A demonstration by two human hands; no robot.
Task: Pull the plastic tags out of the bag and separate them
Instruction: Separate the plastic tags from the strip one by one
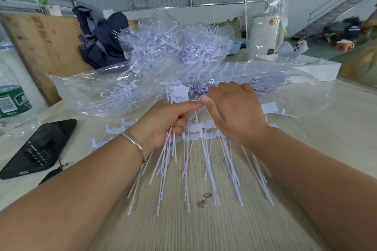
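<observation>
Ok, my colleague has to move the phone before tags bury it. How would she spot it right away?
Start at the big clear plastic bag of white tags across the wooden table. Look near the left edge, just outside the left forearm. The phone lies flat there, the only black slab among pale plastic.

The plastic tags are thin white strips, each with a small flat rectangular head and a long, stiff tail. A loose bunch lies fanned out on the pale tabletop, heads in a rough row away from the person, tails spreading toward them. Just behind sits the clear plastic bag, crumpled and lying open on its side, with many more tags heaped in a tangled mound inside and on it.
</observation>
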